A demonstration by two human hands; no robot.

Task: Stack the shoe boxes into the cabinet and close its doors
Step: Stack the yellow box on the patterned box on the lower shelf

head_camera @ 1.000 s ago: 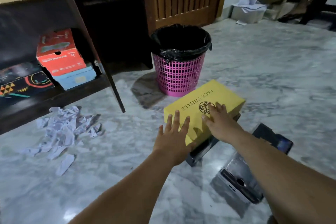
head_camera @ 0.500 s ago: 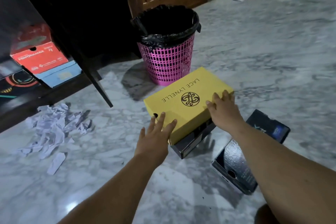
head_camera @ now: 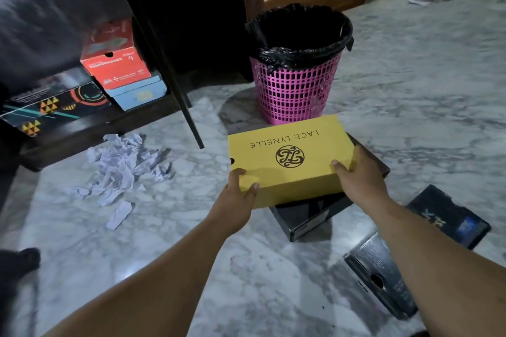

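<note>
The yellow shoe box (head_camera: 287, 161), frame centre, is gripped at its near corners: left hand (head_camera: 235, 200) with thumb on the lid, right hand (head_camera: 356, 180) curled round the right edge. Both forearms are extended from the lower frame. Beneath it a black shoe box (head_camera: 309, 216) is seen on the marble floor (head_camera: 410, 90). The open cabinet (head_camera: 95, 123) is at upper left.
</note>
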